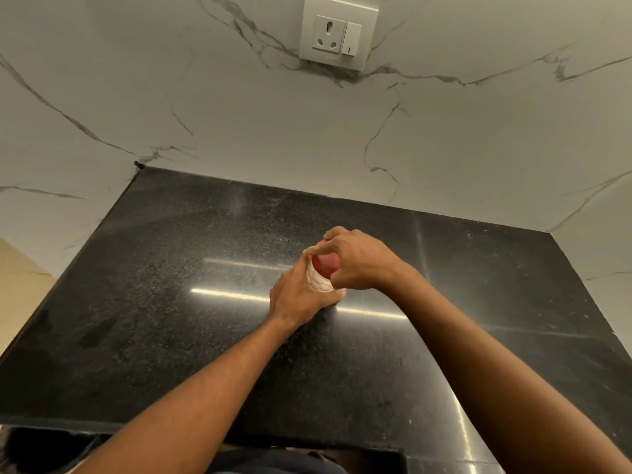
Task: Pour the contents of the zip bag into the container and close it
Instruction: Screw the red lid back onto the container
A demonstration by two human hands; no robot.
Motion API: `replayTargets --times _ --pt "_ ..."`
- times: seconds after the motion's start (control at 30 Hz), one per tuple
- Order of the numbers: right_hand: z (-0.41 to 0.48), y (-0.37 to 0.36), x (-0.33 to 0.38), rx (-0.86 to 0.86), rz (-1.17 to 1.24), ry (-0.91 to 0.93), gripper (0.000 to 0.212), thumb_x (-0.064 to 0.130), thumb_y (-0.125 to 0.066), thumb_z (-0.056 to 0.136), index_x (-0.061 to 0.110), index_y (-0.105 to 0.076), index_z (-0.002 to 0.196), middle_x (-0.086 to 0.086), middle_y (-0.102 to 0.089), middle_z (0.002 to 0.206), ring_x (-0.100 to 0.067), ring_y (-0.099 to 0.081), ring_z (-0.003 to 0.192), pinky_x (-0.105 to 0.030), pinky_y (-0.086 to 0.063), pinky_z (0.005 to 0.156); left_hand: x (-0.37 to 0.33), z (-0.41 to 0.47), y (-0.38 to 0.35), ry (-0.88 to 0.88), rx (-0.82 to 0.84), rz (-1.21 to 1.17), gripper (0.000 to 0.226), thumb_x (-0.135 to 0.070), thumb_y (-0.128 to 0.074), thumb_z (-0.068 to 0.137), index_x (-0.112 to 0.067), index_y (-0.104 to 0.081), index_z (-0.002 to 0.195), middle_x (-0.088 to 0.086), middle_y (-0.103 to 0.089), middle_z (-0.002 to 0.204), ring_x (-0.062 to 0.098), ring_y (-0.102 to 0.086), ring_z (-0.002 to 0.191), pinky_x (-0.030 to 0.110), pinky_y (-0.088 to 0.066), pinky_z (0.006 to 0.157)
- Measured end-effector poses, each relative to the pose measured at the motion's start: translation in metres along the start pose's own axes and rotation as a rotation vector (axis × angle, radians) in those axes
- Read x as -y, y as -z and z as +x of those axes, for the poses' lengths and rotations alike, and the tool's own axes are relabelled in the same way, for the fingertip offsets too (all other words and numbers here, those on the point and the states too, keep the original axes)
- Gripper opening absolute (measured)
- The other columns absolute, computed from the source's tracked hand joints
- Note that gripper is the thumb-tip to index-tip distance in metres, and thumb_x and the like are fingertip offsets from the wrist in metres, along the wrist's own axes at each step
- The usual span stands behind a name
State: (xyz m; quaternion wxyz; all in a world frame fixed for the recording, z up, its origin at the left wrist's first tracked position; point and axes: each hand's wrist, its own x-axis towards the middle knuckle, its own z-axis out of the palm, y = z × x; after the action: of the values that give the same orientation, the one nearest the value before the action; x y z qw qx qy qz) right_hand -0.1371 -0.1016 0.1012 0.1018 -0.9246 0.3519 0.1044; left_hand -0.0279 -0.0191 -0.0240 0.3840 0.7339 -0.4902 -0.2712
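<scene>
Now at the closing step, by the look of it: left hand (301,295) wrapped around container (319,280) at desk (154,302) centre, right hand (359,261) from three o'clock curled over red lid (326,263). Next: likely twisting tight. No bag visible.

Looks like we're in a home kitchen: black speckled granite countertop (171,302), white marble-look wall (239,131), and a socket with switch (337,32) at 12 o'clock.

left hand (301,295) wraps container (319,280) body | right hand (359,260) grips red lid (326,263) | black desk (171,285) | socket (337,32) at 12 o'clock | contents apparently hidden
</scene>
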Motion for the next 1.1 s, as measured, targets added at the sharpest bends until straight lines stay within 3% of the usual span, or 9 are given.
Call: replayTargets --times 0.13,0.33,0.4,0.47,0.57,0.7,0.87,1.0,1.1 --pt "0.012 0.003 0.001 -0.051 -0.1 -0.1 0.068 0.063 -0.076 0.074 0.043 -0.062 0.138 0.004 -0.06 0.111 -0.015 -0.055 0.091 -0.029 -0.046 0.066 -0.002 0.0 0.001 -0.004 0.005 -0.029 0.093 -0.073 -0.083 0.057 -0.056 -0.038 0.137 -0.023 -0.068 0.114 0.009 -0.066 0.103 0.033 -0.055 0.083" --pt "0.015 -0.002 0.002 -0.137 -0.231 -0.368 0.089 0.098 -0.033 0.075 0.015 -0.063 0.09 -0.003 -0.063 0.073 -0.02 -0.062 0.065 -0.034 -0.054 0.06 -0.002 -0.001 0.002 0.03 0.007 -0.035 0.093 -0.071 -0.084 0.058 -0.047 -0.045 0.138 -0.016 -0.069 0.122 0.013 -0.067 0.108 0.029 -0.049 0.084" --pt "0.011 -0.001 -0.002 -0.144 -0.224 -0.317 0.08 0.089 -0.035 0.086 0.017 -0.067 0.101 -0.005 -0.068 0.084 -0.021 -0.063 0.072 -0.035 -0.053 0.063 -0.002 0.0 0.002 0.0 0.013 -0.033 0.087 -0.069 -0.085 0.06 -0.05 -0.043 0.135 -0.018 -0.068 0.123 0.01 -0.065 0.106 0.031 -0.051 0.084" --pt "0.005 0.001 -0.006 -0.085 -0.053 -0.136 0.063 0.071 -0.052 0.092 0.028 -0.06 0.137 -0.005 -0.066 0.13 -0.024 -0.066 0.105 -0.038 -0.057 0.082 -0.003 0.0 0.003 -0.014 0.015 -0.032 0.084 -0.067 -0.085 0.061 -0.051 -0.044 0.133 -0.021 -0.068 0.118 0.01 -0.068 0.105 0.035 -0.057 0.084" --pt "-0.002 0.005 -0.004 0.079 0.061 -0.005 0.078 0.039 -0.077 0.081 0.042 -0.044 0.151 0.001 -0.049 0.153 -0.024 -0.056 0.129 -0.04 -0.053 0.095 -0.004 -0.001 0.004 -0.025 0.008 -0.006 0.09 -0.07 -0.084 0.062 -0.046 -0.043 0.138 -0.016 -0.07 0.121 0.012 -0.069 0.105 0.041 -0.06 0.088" --pt "0.01 0.002 0.0 -0.073 -0.06 -0.167 0.062 0.057 -0.076 0.076 0.029 -0.065 0.131 0.002 -0.072 0.116 -0.021 -0.069 0.099 -0.03 -0.052 0.071 -0.005 -0.002 0.005 -0.024 0.01 -0.042 0.091 -0.069 -0.084 0.06 -0.054 -0.039 0.137 -0.025 -0.067 0.117 0.008 -0.066 0.102 0.034 -0.056 0.082" --pt "0.023 0.003 0.005 -0.158 -0.249 -0.373 0.079 0.095 -0.044 0.074 0.017 -0.054 0.065 0.001 -0.054 0.059 -0.017 -0.049 0.049 -0.027 -0.032 0.043 -0.004 -0.001 0.005 0.017 0.021 -0.018 0.093 -0.072 -0.084 0.057 -0.053 -0.037 0.135 -0.017 -0.069 0.123 0.01 -0.063 0.105 0.033 -0.053 0.087" --pt "0.026 0.01 0.001 -0.097 -0.229 -0.351 0.075 0.086 -0.043 0.086 0.014 -0.064 0.091 -0.003 -0.061 0.073 -0.022 -0.056 0.06 -0.032 -0.041 0.055 -0.004 0.0 0.006 -0.001 0.03 -0.034 0.088 -0.071 -0.085 0.058 -0.057 -0.04 0.132 -0.024 -0.065 0.112 0.011 -0.068 0.103 0.033 -0.054 0.085" --pt "0.019 0.014 -0.002 0.175 0.015 -0.13 0.072 0.055 -0.076 0.081 0.03 -0.053 0.145 -0.004 -0.06 0.137 -0.029 -0.06 0.118 -0.036 -0.049 0.084 -0.002 0.001 0.005 -0.018 0.031 -0.011 0.097 -0.069 -0.085 0.059 -0.049 -0.039 0.142 -0.016 -0.069 0.119 0.012 -0.067 0.105 0.036 -0.056 0.089"
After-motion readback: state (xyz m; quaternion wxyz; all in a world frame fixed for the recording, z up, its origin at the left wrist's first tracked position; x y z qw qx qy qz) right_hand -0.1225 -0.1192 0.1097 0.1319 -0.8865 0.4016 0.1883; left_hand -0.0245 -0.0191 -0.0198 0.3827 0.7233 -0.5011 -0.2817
